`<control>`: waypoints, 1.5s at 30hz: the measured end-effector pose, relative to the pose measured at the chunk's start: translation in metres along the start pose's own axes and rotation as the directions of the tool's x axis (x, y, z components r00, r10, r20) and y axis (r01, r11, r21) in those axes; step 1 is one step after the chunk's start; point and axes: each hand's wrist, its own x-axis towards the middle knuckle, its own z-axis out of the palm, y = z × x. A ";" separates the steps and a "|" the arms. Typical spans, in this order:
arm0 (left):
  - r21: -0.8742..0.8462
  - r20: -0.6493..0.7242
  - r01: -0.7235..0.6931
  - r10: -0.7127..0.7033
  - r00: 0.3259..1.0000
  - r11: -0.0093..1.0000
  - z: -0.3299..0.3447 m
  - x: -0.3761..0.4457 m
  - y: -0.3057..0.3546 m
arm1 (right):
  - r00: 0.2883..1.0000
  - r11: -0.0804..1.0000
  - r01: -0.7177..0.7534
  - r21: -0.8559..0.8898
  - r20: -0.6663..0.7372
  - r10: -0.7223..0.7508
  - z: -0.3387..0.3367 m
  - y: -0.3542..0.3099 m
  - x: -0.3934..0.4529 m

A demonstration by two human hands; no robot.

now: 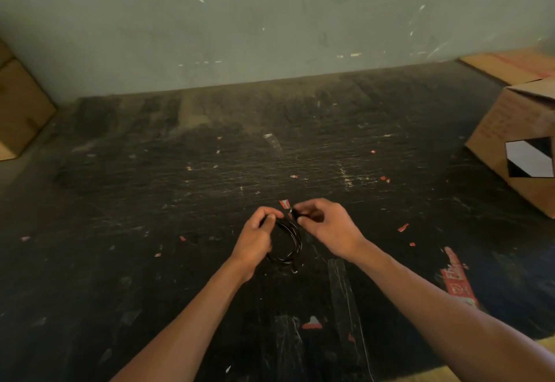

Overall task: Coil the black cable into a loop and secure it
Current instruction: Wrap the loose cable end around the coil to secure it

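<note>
Head view: the black cable [287,242] already hangs in a small coil of several turns above the dark table [150,201], so the looping looks largely done and securing is left. The left hand [258,237] clenches the coil's upper left side; the right hand [326,225] pinches what seems the free end, just beside it.

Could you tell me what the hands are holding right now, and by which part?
The black cable, coiled: left hand grips the loop's left side, right hand pinches its end at the top.
</note>
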 end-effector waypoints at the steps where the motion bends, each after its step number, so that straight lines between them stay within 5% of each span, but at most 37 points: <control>1: 0.017 0.016 -0.013 0.013 1.000 1.000 0.000 -0.002 0.003 | 0.999 0.999 0.035 -0.003 -0.003 -0.035 0.004 -0.006 0.002; 7: 0.036 0.042 -0.101 0.099 0.994 0.994 -0.009 -0.013 0.014 | 0.993 0.994 0.109 -0.022 0.036 -0.108 0.020 -0.017 0.001; 13: 0.174 0.076 -0.193 0.182 0.980 0.966 -0.019 -0.017 0.016 | 0.991 0.972 0.027 0.234 0.122 -0.057 0.025 -0.022 -0.003; 21: 0.158 0.088 -0.147 0.134 0.987 0.976 -0.017 -0.020 0.010 | 0.976 0.981 0.037 0.188 0.204 -0.076 0.023 -0.025 -0.002; 27: 0.066 -0.065 0.041 -0.037 0.997 0.997 -0.018 -0.009 0.001 | 0.947 0.940 0.255 0.227 0.137 -0.290 0.023 -0.035 -0.010; 32: 0.052 -0.082 0.012 -0.008 0.997 0.999 -0.024 -0.009 0.001 | 0.955 0.857 0.049 0.512 0.226 -0.190 0.022 -0.031 -0.010; 35: 0.040 -0.099 -0.024 0.028 0.995 0.999 -0.028 -0.009 0.002 | 0.969 0.731 -0.174 0.660 0.246 0.008 0.029 -0.027 -0.010; 41: 0.159 -0.069 -0.152 0.165 0.984 0.976 -0.025 -0.009 0.004 | 0.947 0.815 -0.321 0.483 0.156 0.280 0.049 -0.017 -0.009; 45: 0.189 -0.030 -0.204 0.213 0.977 0.961 -0.025 -0.010 0.003 | 0.895 0.692 -0.445 0.568 0.309 0.321 0.047 -0.020 -0.011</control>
